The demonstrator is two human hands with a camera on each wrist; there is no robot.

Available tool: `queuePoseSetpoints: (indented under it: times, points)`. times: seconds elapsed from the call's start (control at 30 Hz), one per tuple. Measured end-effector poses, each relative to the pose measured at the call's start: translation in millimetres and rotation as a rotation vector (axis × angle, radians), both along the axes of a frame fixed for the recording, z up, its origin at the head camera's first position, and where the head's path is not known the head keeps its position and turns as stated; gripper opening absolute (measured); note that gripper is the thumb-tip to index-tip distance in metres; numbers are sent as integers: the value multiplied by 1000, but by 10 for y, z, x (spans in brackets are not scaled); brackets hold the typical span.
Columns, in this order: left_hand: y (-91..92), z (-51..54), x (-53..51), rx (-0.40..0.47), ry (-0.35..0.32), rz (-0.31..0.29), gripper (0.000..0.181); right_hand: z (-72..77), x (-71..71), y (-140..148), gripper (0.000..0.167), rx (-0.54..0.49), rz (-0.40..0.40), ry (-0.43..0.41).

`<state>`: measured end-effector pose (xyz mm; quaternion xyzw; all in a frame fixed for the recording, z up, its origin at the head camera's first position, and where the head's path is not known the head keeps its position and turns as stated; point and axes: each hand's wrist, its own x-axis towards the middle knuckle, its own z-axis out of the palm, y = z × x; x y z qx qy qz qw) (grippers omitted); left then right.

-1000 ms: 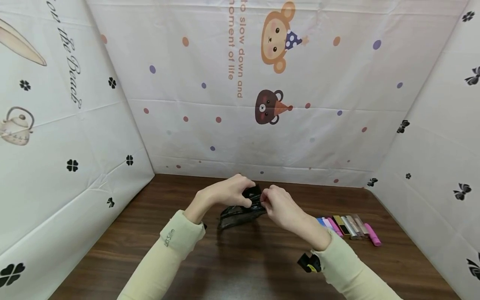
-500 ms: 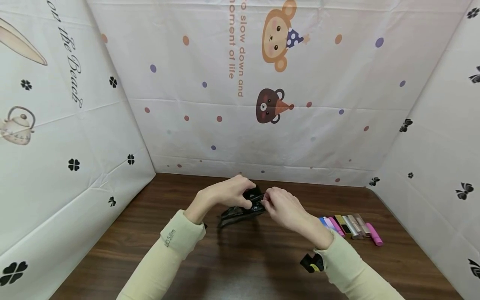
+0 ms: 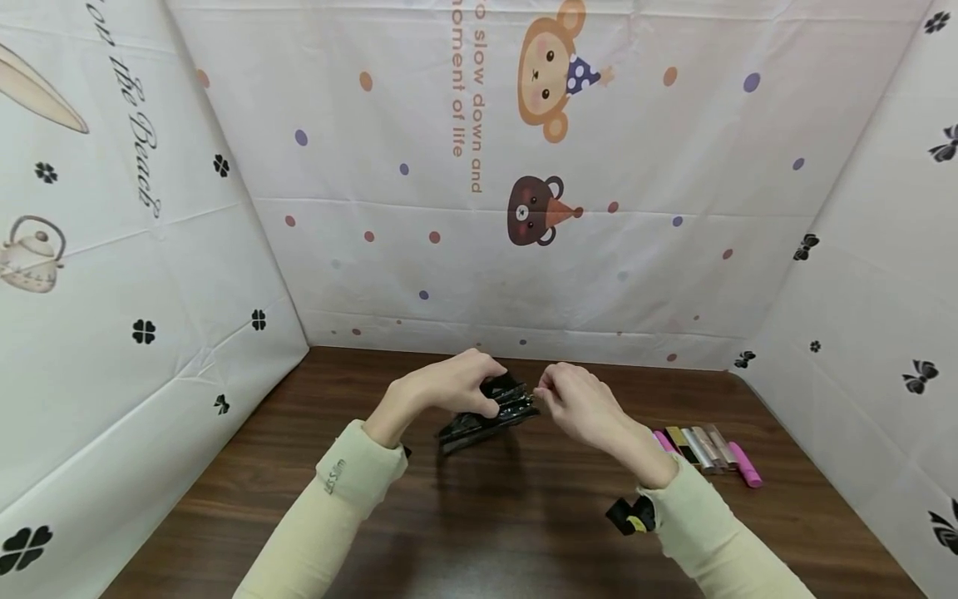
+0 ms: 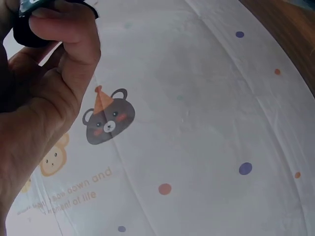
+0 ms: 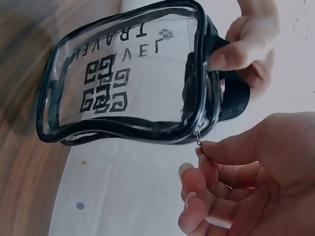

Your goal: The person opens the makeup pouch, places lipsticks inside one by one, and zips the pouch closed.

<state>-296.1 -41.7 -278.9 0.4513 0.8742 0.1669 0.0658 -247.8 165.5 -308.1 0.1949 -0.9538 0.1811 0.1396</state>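
Three white walls (image 3: 479,283) round a brown tabletop (image 3: 299,433), pouch (image 5: 103,86) tight in left fingers (image 5: 236,55) (zipper pull (image 5: 198,137) pinched in right fingers (image 5: 234,150)).

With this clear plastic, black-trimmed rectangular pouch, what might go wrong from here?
The small metallic zipper pull might slip from the fingertip grip of the right hand. The clear pouch could twist if tugged, since the left hand holds it only at one end.
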Motion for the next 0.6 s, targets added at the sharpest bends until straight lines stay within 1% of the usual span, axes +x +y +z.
queuePoseSetpoints:
  times: [0.07,0.23,0.33,0.37,0.5,0.53,0.6]
  points:
    - [-16,-11,-11,4,-7,4,19,4,-15,16,11,-9,-2,-10]
    - [-46,-43,-34,38,-28,-17,15,-8,-53,17,12,-19,3,-36]
    - [-76,-42,-39,52,-25,-19,6,-21,-78,22,12,-21,0,-42]
    - [-89,-37,-39,58,-25,-16,6,-26,-88,28,13,-26,-1,-50]
    - [-146,-3,-36,65,-54,11,40,-59,-138,71,13,-64,11,-62]
    - [-157,3,-37,63,-57,14,44,-65,-149,80,13,-80,16,-67]
    - [-180,9,-40,50,-73,19,44,-72,-167,94,13,-118,39,-71]
